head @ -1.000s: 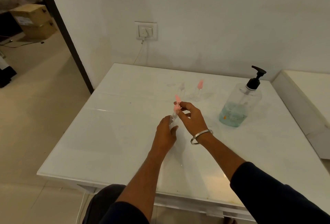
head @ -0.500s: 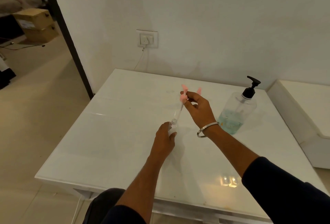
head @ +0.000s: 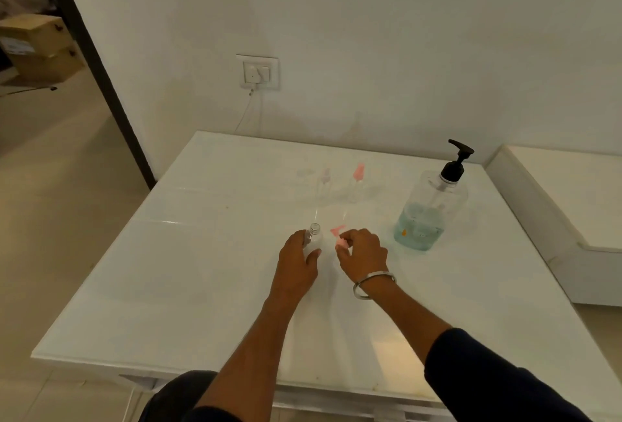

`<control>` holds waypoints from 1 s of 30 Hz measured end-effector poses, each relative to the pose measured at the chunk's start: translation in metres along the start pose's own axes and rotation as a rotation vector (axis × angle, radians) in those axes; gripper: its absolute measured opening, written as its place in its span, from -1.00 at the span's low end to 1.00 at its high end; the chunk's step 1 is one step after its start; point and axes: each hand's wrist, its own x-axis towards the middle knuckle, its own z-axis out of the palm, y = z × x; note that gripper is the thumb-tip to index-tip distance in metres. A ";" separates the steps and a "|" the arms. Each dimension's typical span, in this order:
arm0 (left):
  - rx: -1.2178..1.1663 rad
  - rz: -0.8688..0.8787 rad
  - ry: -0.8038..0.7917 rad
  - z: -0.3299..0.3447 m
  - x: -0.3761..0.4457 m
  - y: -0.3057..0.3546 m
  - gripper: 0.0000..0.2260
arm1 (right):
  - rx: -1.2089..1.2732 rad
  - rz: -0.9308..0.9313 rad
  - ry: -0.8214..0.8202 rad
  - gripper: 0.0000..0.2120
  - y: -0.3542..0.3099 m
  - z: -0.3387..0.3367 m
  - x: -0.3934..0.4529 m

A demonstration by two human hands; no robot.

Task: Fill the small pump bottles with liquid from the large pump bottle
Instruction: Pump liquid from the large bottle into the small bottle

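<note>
My left hand point(head: 298, 261) grips a small clear bottle point(head: 313, 236) standing on the white table point(head: 188, 273), its threaded neck uncapped. My right hand point(head: 361, 253) pinches the bottle's pink pump head point(head: 339, 236) low over the table just right of the bottle; its dip tube is too faint to trace. Two other small clear bottles stand further back, one with a pale pump point(head: 324, 186), one with a pink pump point(head: 357, 182). The large clear pump bottle point(head: 429, 209) with a black pump and blue-green liquid in its lower part stands to the right.
A wall with a socket point(head: 257, 72) and a hanging cable runs behind the table. A second white surface point(head: 568, 192) adjoins on the right. A doorway with cardboard boxes point(head: 37, 48) opens at far left.
My right hand pulled the pink pump head up out of the small bottle, then brought it down beside the bottle near the table. My left hand kept holding the bottle.
</note>
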 end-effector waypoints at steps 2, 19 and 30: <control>0.008 0.007 0.002 0.002 0.002 0.000 -0.70 | -0.106 0.031 -0.030 -0.73 0.005 0.007 -0.004; -0.119 0.040 0.014 0.003 0.004 0.031 -0.67 | 0.180 0.058 0.212 -0.74 0.013 -0.026 -0.004; -0.120 0.227 -0.017 0.016 0.008 0.118 -0.71 | 0.495 0.003 0.684 -0.87 0.038 -0.119 -0.010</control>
